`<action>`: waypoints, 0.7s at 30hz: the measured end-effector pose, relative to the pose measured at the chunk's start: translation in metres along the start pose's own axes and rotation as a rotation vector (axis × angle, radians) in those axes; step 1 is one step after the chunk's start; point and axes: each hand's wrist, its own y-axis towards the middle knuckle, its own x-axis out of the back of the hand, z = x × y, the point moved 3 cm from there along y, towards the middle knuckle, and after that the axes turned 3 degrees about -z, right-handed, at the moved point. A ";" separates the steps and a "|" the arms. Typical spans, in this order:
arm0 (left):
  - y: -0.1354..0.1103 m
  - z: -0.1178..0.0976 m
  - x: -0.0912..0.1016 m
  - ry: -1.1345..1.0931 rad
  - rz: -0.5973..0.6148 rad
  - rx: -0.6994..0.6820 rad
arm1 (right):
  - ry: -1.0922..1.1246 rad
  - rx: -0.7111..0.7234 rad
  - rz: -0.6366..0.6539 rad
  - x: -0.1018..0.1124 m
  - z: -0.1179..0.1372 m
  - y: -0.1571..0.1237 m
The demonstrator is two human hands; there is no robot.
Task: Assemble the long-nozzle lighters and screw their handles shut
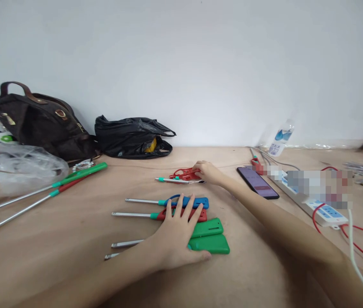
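My left hand [178, 235] lies with fingers spread across a row of long-necked gas lighters. Under or beside its fingers are a blue lighter [200, 202], a red lighter [202, 214] and two green lighters [212, 227], their metal necks pointing left. Farther back, my right hand [207, 172] has its fingers bent onto the right end of a red lighter handle [184, 174]. Close in front of that handle lies a metal neck with a teal collar [171, 180]; whether they are joined is unclear. The right fingertips are partly hidden.
At left are a green long-handled lighter [85, 172], a red one beneath it, and a clear plastic bag [17, 169]. Behind stand a dark backpack [40, 124] and black plastic bag [120, 139]. At right are a phone [258, 184], power strip [331, 216], cables and a bottle [281, 139].
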 end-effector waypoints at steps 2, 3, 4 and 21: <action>-0.001 -0.001 0.001 0.007 -0.004 0.006 | 0.034 0.019 -0.009 -0.005 0.001 0.008; -0.001 -0.002 0.001 0.010 -0.005 0.008 | 0.046 0.026 -0.012 -0.006 0.001 0.010; -0.002 -0.002 0.001 0.011 -0.004 0.010 | 0.056 0.034 -0.014 -0.007 0.002 0.011; -0.004 -0.003 -0.001 -0.025 -0.015 -0.012 | -0.104 0.116 -0.050 0.010 0.009 0.007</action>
